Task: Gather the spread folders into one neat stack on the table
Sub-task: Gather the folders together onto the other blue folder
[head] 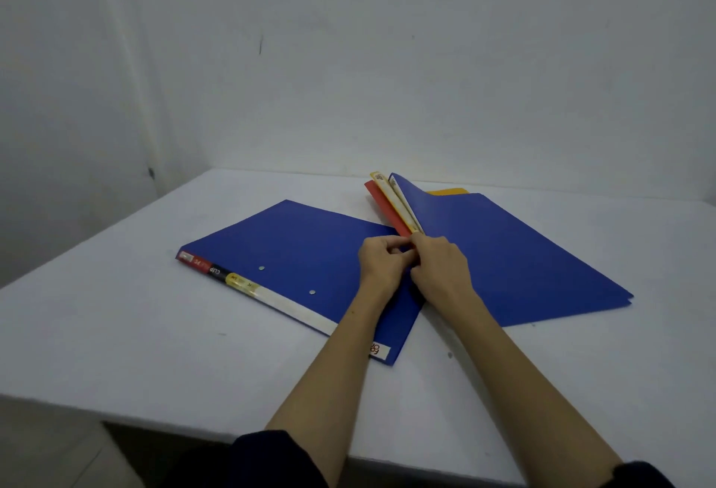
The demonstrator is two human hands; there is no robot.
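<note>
A blue clip folder (294, 251) lies flat at the middle of the white table (116, 332), its labelled spine toward me. To its right a second blue folder (515, 255) rests tilted on a red folder (387, 212) and a yellow folder (449, 192), whose spines fan upward. My left hand (381, 261) and my right hand (439, 265) meet at the near ends of those spines. Both hands pinch the bunched spines; which folder each finger holds is hidden.
White walls close the table in at the back and the left. The table's near edge runs along the bottom, with dark space and floor below it. Bare tabletop shows to the left and right of the folders.
</note>
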